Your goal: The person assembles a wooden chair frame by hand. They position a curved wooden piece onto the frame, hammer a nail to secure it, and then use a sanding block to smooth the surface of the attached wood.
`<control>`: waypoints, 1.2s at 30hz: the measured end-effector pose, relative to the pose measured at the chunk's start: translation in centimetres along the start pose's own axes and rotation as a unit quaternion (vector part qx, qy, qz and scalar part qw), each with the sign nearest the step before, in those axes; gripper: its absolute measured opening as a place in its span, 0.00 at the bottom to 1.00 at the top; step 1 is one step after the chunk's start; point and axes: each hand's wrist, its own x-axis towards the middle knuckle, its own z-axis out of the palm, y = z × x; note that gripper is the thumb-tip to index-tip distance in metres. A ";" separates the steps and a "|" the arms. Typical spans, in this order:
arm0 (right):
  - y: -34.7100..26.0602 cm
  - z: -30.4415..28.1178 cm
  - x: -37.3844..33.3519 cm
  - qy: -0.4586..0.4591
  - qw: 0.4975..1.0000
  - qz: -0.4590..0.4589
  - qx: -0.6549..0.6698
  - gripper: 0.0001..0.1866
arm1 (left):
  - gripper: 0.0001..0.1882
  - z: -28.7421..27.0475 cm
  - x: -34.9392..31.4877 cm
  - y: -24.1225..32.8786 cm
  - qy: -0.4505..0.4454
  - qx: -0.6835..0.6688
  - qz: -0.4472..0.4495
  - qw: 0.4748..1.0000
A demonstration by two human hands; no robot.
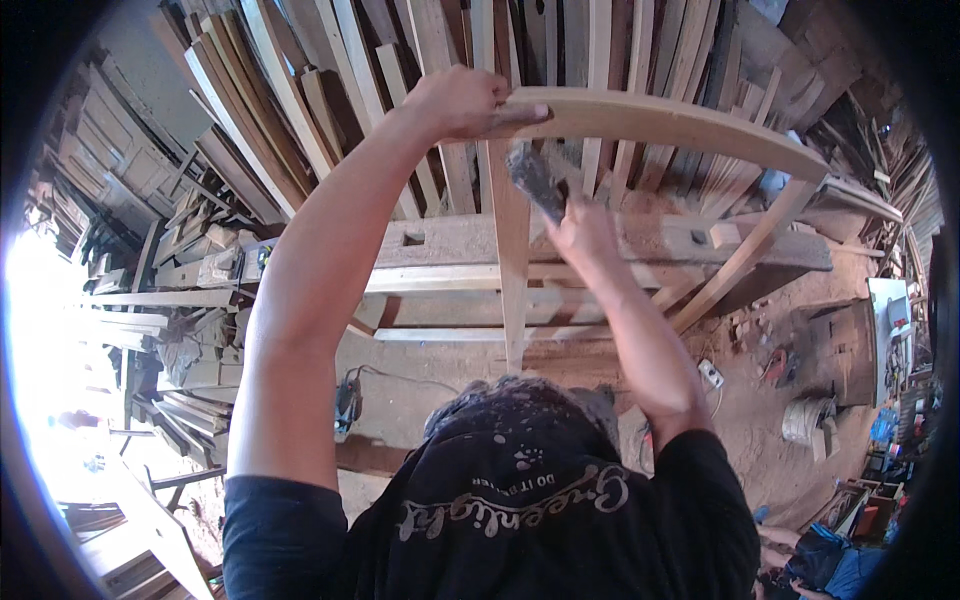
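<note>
My left hand [455,103] is closed over the left end of a pale wooden rail [660,118], the top bar of a standing wooden frame. Just below that end, my right hand [586,238] grips what looks like a hammer [537,181], its dark, scuffed head tilted up toward the joint. A small gap seems to lie between the head and the rail. From the joint a wooden leg [512,265] runs down, and a second leg [750,258] slants from the rail's right end. The hammer's handle is mostly hidden in my fist.
Behind the frame is a thick wooden bench beam [640,238], with many boards [290,90] leaning beyond it. Lower rails [440,279] cross near the legs. A power strip [711,374] and cable lie on the dusty floor. At lower right, part of another person [830,560] shows.
</note>
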 end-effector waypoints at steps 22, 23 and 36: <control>-3.5 -0.8 0.3 0.015 1.000 -0.015 -0.010 0.17 | 0.57 0.7 -0.9 0.1 0.054 0.003 0.030 0.998; -3.4 -0.9 0.2 0.031 0.995 -0.022 -0.091 0.17 | 0.57 0.6 -0.8 0.1 0.064 0.008 0.033 0.997; -1.5 -1.5 0.4 0.026 0.997 -0.064 -0.032 0.20 | 0.45 -0.3 -0.3 -0.3 0.035 -0.029 0.067 0.997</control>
